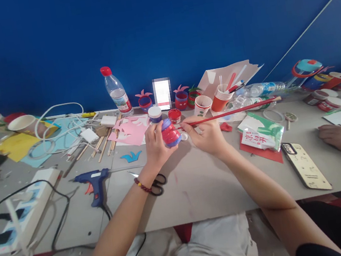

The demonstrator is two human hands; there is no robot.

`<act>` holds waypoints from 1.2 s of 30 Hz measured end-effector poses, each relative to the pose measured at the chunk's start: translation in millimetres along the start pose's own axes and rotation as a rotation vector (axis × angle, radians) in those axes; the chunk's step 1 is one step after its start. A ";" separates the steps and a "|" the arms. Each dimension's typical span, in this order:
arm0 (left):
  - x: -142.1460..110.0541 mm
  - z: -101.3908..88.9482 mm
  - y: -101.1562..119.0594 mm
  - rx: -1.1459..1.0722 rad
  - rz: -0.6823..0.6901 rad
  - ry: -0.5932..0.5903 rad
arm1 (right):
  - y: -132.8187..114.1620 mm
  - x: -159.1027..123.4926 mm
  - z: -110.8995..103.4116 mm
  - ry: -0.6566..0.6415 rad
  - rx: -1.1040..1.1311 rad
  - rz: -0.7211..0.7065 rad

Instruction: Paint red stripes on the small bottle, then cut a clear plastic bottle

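My left hand [156, 144] is closed around a small ribbed piece of plastic bottle [170, 133], painted red with blue showing at its top and bottom, held just above the grey table [198, 188]. My right hand [206, 136] pinches a long red-handled paintbrush [235, 111]; its brush end meets the bottle piece and its handle points right. Just behind the bottle piece stand a white-lidded blue paint jar [155, 114] and an open pot of red paint [174, 115].
A blue glue gun [94, 183], black scissors [157, 184] and a power strip [25, 209] lie on the left. A water bottle [117, 92], paper cups [221, 97] and pink paper cut-outs [131, 131] sit behind. A phone [306, 165] lies right, near another person's hand [335, 137].
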State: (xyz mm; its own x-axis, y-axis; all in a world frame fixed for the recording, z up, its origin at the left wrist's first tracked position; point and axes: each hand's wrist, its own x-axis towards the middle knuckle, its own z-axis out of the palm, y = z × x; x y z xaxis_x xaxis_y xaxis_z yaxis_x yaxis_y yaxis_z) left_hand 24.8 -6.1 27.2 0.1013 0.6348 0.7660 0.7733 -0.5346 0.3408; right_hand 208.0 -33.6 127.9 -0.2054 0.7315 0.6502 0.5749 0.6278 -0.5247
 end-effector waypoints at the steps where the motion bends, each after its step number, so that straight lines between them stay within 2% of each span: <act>1: 0.0 0.3 -0.3 0.003 0.005 0.001 | -1.6 -0.2 -0.6 -0.002 0.018 0.007; 8: 0.1 0.7 -0.9 -0.011 0.049 0.027 | -9.1 0.9 0.0 -0.022 0.141 0.006; 15: -1.0 0.7 -1.1 -0.005 -0.023 0.013 | -6.6 6.8 -6.1 0.014 0.081 0.031; 22: 0.9 -1.2 -0.2 -0.051 0.016 0.083 | 7.7 10.5 -12.2 0.074 -0.009 0.033; 27: 0.0 0.2 -1.5 -0.011 0.017 0.079 | 9.8 6.7 -8.4 0.003 -0.015 0.021; 36: -0.1 2.6 1.8 -0.004 -0.026 0.072 | -7.1 -1.0 -1.9 -0.029 0.085 -0.054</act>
State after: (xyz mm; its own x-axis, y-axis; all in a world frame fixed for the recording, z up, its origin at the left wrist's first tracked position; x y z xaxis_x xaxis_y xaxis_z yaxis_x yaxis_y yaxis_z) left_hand 27.8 -5.6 26.4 0.0360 0.6072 0.7937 0.7726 -0.5207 0.3633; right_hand 205.7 -39.4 132.0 -0.2577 0.7027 0.6632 0.4934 0.6859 -0.5349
